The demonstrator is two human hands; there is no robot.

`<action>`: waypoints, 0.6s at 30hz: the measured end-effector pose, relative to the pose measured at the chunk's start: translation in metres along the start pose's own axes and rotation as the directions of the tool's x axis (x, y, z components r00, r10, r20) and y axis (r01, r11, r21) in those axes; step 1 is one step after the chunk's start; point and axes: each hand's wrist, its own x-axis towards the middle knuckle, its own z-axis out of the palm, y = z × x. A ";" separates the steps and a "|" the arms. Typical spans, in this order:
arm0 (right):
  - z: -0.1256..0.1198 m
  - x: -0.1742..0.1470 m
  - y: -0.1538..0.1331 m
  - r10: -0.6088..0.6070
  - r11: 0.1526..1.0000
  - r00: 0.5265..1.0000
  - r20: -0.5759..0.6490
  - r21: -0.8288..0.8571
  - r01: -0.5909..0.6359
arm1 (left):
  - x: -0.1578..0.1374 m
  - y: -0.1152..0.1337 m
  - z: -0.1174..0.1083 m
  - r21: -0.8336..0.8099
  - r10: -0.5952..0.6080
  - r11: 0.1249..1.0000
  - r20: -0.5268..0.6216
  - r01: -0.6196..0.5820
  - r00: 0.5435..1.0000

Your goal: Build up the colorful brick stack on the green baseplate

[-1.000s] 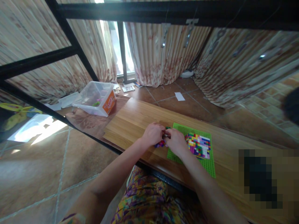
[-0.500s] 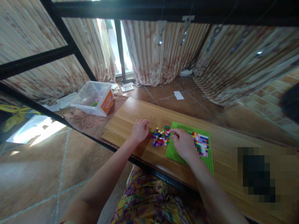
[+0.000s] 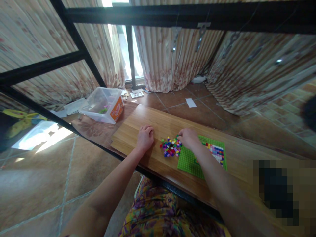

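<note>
A pile of small multicoloured toy bricks (image 3: 171, 147) lies loose on the wooden table (image 3: 158, 120). My left hand (image 3: 145, 137) rests on the tabletop left of the pile, its fingers curled in and apart from the bricks. My right hand (image 3: 189, 137) reaches over the far left corner of a green studded baseplate (image 3: 189, 164). Its fingertips are pressed together at the pile's far right edge, beside green bricks; whatever they may pinch is hidden. On the baseplate's right part sits a patch of coloured and white bricks (image 3: 218, 153), partly covered by my right forearm.
Beyond the table's left end stands a clear plastic bin (image 3: 98, 110) with an orange label. A black metal frame (image 3: 158, 14) crosses above and at the left. Papers, such as a white sheet (image 3: 191, 102), lie on the tiled floor. A blurred-out dark object (image 3: 277, 191) is at the right.
My right hand has shifted from over the baseplate to the pile's far right edge. My left hand has drawn slightly away from the bricks, and its fingers have curled in. The view has tilted slightly.
</note>
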 end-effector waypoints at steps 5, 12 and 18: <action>0.002 -0.005 -0.007 -0.004 1.000 1.000 0.015 0.007 0.004 | 0.000 -0.001 -0.001 0.001 -0.001 1.000 -0.007 0.001 1.000; -0.026 -0.044 -0.012 -0.064 0.988 0.997 -0.051 0.138 0.071 | 0.001 0.000 -0.004 -0.020 -0.010 1.000 -0.013 0.009 1.000; -0.033 -0.123 0.013 0.071 0.732 0.964 -0.256 0.670 0.124 | 0.003 -0.003 -0.004 -0.017 -0.009 1.000 -0.028 0.009 1.000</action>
